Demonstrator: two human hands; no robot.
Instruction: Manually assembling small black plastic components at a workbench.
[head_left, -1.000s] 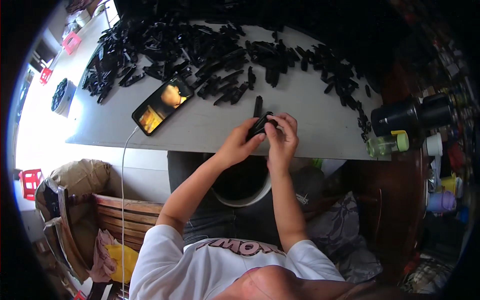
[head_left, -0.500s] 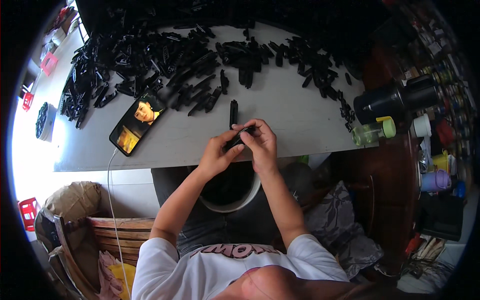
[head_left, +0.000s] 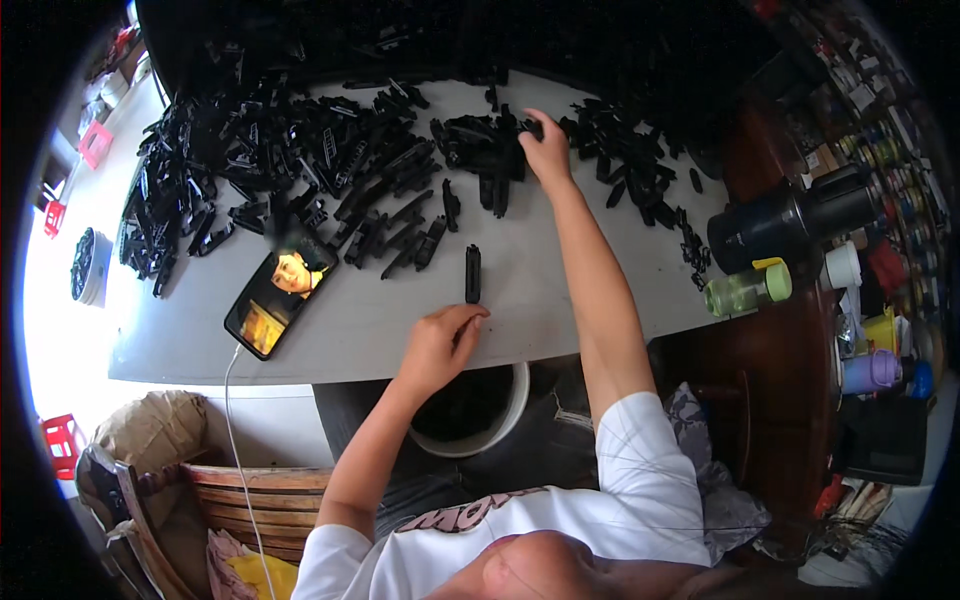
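Flat grey tabletop (head_left: 560,310): our right hand (head_left: 547,152), grip unclear, could scatter slim black plastic-looking pieces (head_left: 475,145) at twelve o'clock by snagging; our left hand (head_left: 438,345) gapes.

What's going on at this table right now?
A person's right hand is reaching into the black plastic parts spread across the far side of the table; whether its fingers grip one is unclear. The left hand rests near the table's front edge, with nothing visible in it. One separate black part lies just beyond its fingertips. A lit phone lies to the left, and a bucket sits below the front edge.
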